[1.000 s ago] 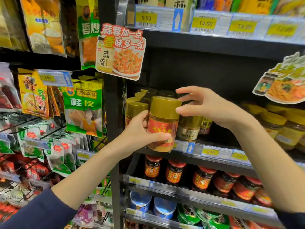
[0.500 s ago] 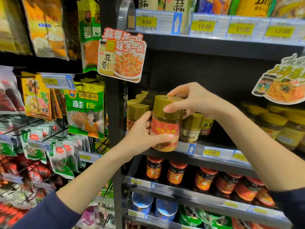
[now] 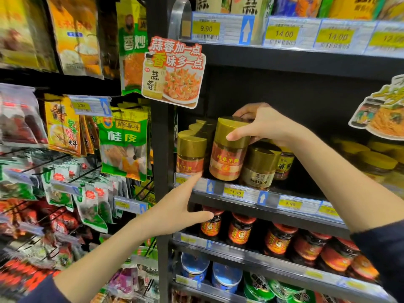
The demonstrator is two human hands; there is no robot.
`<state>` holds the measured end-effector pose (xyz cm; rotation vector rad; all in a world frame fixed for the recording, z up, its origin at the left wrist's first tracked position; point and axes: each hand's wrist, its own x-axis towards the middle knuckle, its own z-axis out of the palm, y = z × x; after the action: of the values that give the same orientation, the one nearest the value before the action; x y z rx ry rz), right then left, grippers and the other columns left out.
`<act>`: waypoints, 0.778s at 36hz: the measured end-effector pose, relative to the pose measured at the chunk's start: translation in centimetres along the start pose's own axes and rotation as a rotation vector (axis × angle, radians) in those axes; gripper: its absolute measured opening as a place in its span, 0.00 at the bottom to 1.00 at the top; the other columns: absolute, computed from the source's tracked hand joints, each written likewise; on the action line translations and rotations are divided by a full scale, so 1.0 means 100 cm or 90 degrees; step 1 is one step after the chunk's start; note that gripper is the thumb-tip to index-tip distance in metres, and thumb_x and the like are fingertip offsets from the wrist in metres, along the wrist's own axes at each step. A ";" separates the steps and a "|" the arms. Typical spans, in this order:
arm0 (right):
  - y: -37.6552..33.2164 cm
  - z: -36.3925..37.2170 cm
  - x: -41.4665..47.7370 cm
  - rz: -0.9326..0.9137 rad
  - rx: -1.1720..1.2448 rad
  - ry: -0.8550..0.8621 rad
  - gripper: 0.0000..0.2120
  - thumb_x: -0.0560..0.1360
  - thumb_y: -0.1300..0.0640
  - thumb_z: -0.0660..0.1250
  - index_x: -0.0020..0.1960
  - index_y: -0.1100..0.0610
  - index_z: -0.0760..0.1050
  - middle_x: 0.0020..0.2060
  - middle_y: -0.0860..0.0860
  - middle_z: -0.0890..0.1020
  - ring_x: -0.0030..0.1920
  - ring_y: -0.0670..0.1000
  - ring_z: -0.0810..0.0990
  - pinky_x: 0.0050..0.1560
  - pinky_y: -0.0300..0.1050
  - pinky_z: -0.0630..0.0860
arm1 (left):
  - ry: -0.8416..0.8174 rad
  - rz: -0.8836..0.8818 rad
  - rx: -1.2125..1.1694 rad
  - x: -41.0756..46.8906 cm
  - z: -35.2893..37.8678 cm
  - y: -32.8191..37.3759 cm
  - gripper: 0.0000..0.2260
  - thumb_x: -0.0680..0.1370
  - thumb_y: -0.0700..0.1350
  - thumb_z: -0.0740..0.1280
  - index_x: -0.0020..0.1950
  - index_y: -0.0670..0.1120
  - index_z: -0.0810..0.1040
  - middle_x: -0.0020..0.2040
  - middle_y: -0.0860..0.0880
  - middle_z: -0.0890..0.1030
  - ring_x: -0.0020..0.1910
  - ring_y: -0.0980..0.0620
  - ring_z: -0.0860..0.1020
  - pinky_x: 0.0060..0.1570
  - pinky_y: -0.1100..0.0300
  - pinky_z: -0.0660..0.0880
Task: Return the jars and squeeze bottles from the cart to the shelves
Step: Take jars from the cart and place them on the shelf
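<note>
Left hand: the left hand [image 3: 181, 209] is nearest the camera, below the front edge of the jar shelf [image 3: 290, 212]. Spread wide, holding nothing; fingertips reach up to the price strip [image 3: 236, 192], thumb points right in front of the chili-sauce jars [image 3: 240, 231] one shelf down.
Right hand: the right hand [image 3: 262, 125] comes in from the right, forearm sloping up and left, wrist bent. It is closed on the gold lid of the peanut-butter jar [image 3: 228, 159], thumb on the lid's front face, fingers over the top and rear.
Peanut-butter jar: at the front edge of the shelf near its left end. Long axis close to upright, top leaning slightly left. Whether the base rests on the shelf cannot be told.
Neighbours: a matching gold-lidded jar [image 3: 190, 153] just beside it on the left; a sesame-paste jar [image 3: 260, 166] just beside it on the right. More gold lids run back behind.
Key relation: the jar lies directly under the right hand, above and right of the free left hand; the right hand is the nearer.
Judgement: placement appears nearly done. The next move likely calls for settling the jar square in the gap, then release.
Risk: tight spacing; a nudge could tip a neighbour.
</note>
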<state>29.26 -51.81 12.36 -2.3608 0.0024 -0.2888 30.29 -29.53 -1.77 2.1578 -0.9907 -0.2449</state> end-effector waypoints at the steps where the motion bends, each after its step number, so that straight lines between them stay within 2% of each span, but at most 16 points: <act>1: 0.004 0.003 0.003 0.001 -0.007 -0.002 0.32 0.63 0.53 0.77 0.64 0.56 0.71 0.59 0.54 0.76 0.57 0.53 0.77 0.44 0.44 0.81 | -0.006 -0.003 0.000 -0.001 0.000 0.000 0.42 0.73 0.56 0.69 0.77 0.53 0.45 0.77 0.59 0.50 0.71 0.65 0.51 0.69 0.66 0.54; 5: 0.013 0.010 0.013 -0.002 -0.038 0.010 0.32 0.62 0.49 0.78 0.63 0.55 0.73 0.59 0.54 0.76 0.58 0.53 0.76 0.50 0.46 0.80 | -0.023 -0.026 0.005 -0.003 -0.001 -0.002 0.41 0.73 0.56 0.69 0.77 0.54 0.46 0.76 0.60 0.53 0.65 0.67 0.54 0.65 0.68 0.55; 8: 0.014 0.011 0.020 0.003 -0.055 0.020 0.32 0.61 0.46 0.77 0.61 0.55 0.74 0.58 0.53 0.77 0.58 0.53 0.76 0.54 0.46 0.77 | -0.033 -0.029 0.008 -0.003 -0.002 -0.005 0.41 0.73 0.57 0.69 0.77 0.55 0.46 0.76 0.60 0.52 0.66 0.67 0.53 0.65 0.67 0.55; 13: 0.014 0.013 0.026 0.020 -0.047 0.014 0.30 0.64 0.47 0.76 0.62 0.55 0.73 0.59 0.53 0.76 0.59 0.52 0.74 0.47 0.39 0.73 | -0.049 -0.031 0.003 -0.002 -0.001 -0.008 0.41 0.72 0.58 0.68 0.77 0.55 0.46 0.77 0.59 0.50 0.73 0.62 0.51 0.69 0.64 0.54; 16: 0.017 0.013 0.028 0.047 -0.033 0.017 0.29 0.64 0.48 0.76 0.61 0.55 0.74 0.57 0.52 0.77 0.58 0.52 0.75 0.49 0.41 0.74 | -0.052 -0.032 -0.008 -0.002 -0.001 -0.008 0.41 0.73 0.58 0.68 0.77 0.55 0.46 0.76 0.60 0.51 0.71 0.65 0.52 0.68 0.65 0.54; 19: 0.021 0.013 0.030 0.059 -0.022 0.018 0.28 0.64 0.48 0.76 0.61 0.55 0.74 0.55 0.52 0.78 0.57 0.51 0.76 0.49 0.42 0.75 | -0.052 -0.030 -0.010 -0.002 -0.002 -0.009 0.41 0.72 0.58 0.69 0.77 0.54 0.46 0.77 0.59 0.50 0.73 0.62 0.52 0.70 0.63 0.55; 21: 0.023 0.015 0.030 0.059 -0.031 0.013 0.29 0.64 0.49 0.77 0.61 0.55 0.73 0.55 0.52 0.78 0.56 0.51 0.75 0.47 0.41 0.74 | -0.057 -0.029 -0.014 -0.002 -0.003 -0.008 0.41 0.72 0.57 0.69 0.77 0.54 0.46 0.76 0.60 0.51 0.72 0.63 0.53 0.70 0.63 0.56; 24: 0.025 0.018 0.030 0.055 -0.057 0.008 0.30 0.63 0.49 0.78 0.62 0.53 0.72 0.56 0.52 0.76 0.58 0.52 0.74 0.49 0.43 0.73 | -0.067 -0.026 -0.025 -0.001 -0.004 -0.006 0.41 0.72 0.57 0.69 0.77 0.55 0.46 0.75 0.61 0.52 0.70 0.65 0.53 0.69 0.63 0.56; 26: 0.026 0.019 0.029 0.049 -0.063 0.009 0.30 0.63 0.49 0.78 0.61 0.54 0.72 0.57 0.51 0.75 0.58 0.51 0.73 0.46 0.40 0.72 | -0.072 -0.020 -0.024 0.000 -0.004 -0.006 0.41 0.72 0.57 0.69 0.76 0.56 0.46 0.75 0.61 0.52 0.70 0.65 0.52 0.69 0.63 0.56; 28: 0.028 0.022 0.027 0.042 -0.087 0.001 0.30 0.63 0.48 0.77 0.62 0.54 0.72 0.56 0.50 0.74 0.57 0.50 0.72 0.42 0.36 0.70 | -0.077 -0.020 -0.021 0.000 -0.004 -0.006 0.41 0.73 0.57 0.69 0.76 0.56 0.46 0.75 0.61 0.52 0.67 0.66 0.52 0.67 0.64 0.56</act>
<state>32.58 -52.56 9.45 -2.4903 0.1038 -0.2656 30.83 -29.10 -1.87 2.1504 -1.0135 -0.4071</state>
